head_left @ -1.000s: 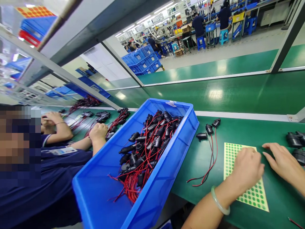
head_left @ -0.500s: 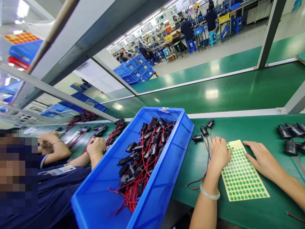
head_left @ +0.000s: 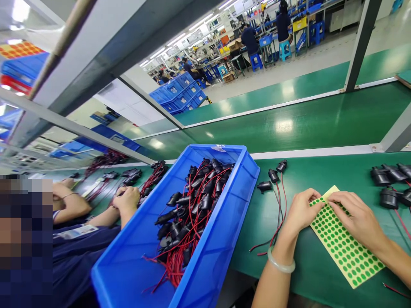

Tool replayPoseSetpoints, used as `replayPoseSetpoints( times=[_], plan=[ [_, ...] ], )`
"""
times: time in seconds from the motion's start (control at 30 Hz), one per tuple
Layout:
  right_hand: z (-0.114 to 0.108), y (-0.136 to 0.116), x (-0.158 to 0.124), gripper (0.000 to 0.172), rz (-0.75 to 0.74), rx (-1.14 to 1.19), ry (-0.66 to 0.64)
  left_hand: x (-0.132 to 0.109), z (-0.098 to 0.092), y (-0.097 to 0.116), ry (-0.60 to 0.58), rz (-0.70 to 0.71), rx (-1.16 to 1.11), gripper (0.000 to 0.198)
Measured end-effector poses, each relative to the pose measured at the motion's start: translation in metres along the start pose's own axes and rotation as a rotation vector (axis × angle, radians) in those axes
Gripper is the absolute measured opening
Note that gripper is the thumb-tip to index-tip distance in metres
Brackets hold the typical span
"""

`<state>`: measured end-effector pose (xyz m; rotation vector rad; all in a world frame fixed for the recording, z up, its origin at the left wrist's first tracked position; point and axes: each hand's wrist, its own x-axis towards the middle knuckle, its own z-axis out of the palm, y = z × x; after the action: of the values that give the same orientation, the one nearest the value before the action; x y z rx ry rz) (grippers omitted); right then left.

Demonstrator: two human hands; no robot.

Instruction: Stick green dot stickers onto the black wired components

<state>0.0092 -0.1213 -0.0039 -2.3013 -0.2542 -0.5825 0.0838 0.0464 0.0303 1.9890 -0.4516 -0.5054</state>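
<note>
A pale yellow sheet of round green stickers point(head_left: 348, 250) lies at a slant over the green bench, between my two hands. My left hand point(head_left: 302, 212) is closed on its upper left edge, thumb and fingers pinched together. At the sheet's top end, the thumb and fingertips of my right hand point(head_left: 358, 216) are pinched against it, close to the left fingertips. Whether a single sticker is between the right fingertips I cannot make out. Left of my left hand lie a few black cylindrical parts point(head_left: 273, 175) with red and black wires point(head_left: 282, 214).
A blue bin point(head_left: 221, 231) holds a heap of black wired parts point(head_left: 205, 201) to my left. More black parts point(head_left: 389, 197) lie at the right. Beyond the bin, a co-worker's hands point(head_left: 126, 201) are at the bench. A metal frame post point(head_left: 398, 132) rises at the right.
The sheet has turned, its lower end swinging right. My right hand has moved left onto its top end and closed. My left hand has shifted slightly right and down, now pinching the edge.
</note>
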Motion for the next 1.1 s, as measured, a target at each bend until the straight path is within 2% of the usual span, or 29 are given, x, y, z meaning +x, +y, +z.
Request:
replayPoseSetpoints(
  times=[0.13, 0.3, 0.5, 0.73, 0.87, 1.0, 1.07, 1.1],
  plan=[
    [-0.001, -0.001, -0.001, 0.014, 0.051, 0.008, 0.007, -0.001, 0.003, 0.005, -0.013, -0.001, -0.090, 0.005],
    [-0.003, 0.000, -0.002, 0.013, 0.056, 0.004, 0.005, -0.002, 0.003, 0.005, -0.026, 0.092, -0.148, 0.010],
    [-0.005, -0.001, -0.002, 0.010, 0.080, 0.023, -0.010, -0.002, 0.007, 0.001, -0.006, 0.127, -0.118, 0.011],
    [-0.007, 0.001, 0.000, 0.017, 0.121, 0.066, -0.093, -0.001, 0.003, 0.002, -0.058, 0.168, -0.028, 0.012],
    [-0.008, 0.002, 0.000, 0.016, 0.104, 0.060, -0.129, 0.000, 0.003, 0.002, -0.090, 0.132, 0.026, 0.013],
    [-0.010, 0.001, -0.002, 0.010, 0.041, 0.011, -0.101, -0.003, 0.004, 0.000, -0.104, 0.067, 0.024, 0.015],
    [-0.012, 0.001, -0.002, 0.008, 0.028, 0.005, -0.049, -0.002, -0.001, 0.000, -0.056, 0.048, 0.027, 0.014],
    [-0.013, 0.002, -0.002, 0.008, 0.037, 0.009, -0.017, 0.001, -0.006, 0.000, 0.012, 0.048, 0.060, 0.017]
  ],
)
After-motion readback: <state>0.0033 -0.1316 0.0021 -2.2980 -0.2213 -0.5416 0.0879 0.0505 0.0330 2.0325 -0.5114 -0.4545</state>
